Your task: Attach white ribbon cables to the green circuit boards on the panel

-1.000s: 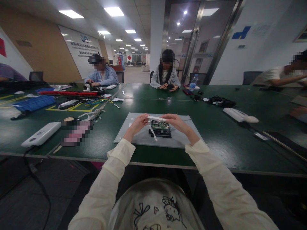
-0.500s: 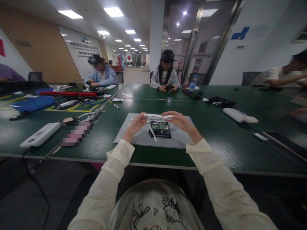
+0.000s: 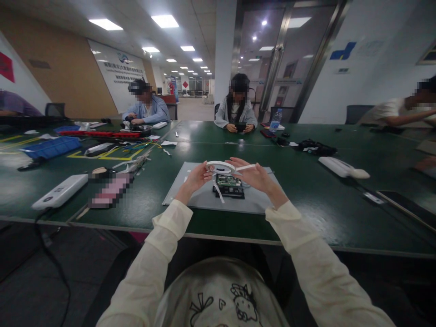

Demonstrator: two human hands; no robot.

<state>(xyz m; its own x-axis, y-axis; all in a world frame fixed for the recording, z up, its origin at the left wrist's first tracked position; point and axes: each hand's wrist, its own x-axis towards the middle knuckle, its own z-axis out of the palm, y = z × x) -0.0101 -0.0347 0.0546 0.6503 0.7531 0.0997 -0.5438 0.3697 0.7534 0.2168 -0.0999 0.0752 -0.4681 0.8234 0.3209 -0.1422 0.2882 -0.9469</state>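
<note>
1. L hand (image 3: 198, 177): we've got it closed on the L edge of a white ring (image 3: 220, 162), prob. a tape roll. Ring's tilted, w/ its opening partly facing us.
2. R hand (image 3: 262, 177): fingers fairly straight & spread, w/ a short white strip (image 3: 245, 167) along them. Can't tell if we're pinching it, or if it joins the ring.
3. Where: ring & strip are up btwn our hands, just past the board (image 3: 229, 180). Board sits in a black case (image 3: 235, 195) on the grey mat (image 3: 194, 200); a white ribbon (image 3: 218, 188) hangs over the case's L side twd us.
4. Step, our read: prepping a piece of tape, i.e. drawing it off the ring. Nothing shows it stuck to the board or case.
5. Next move, our judgement: calls for a firm L grip, a light R pull & strip kept off our fingers. Risk: tape folding on itself or catching the ribbon.
</note>
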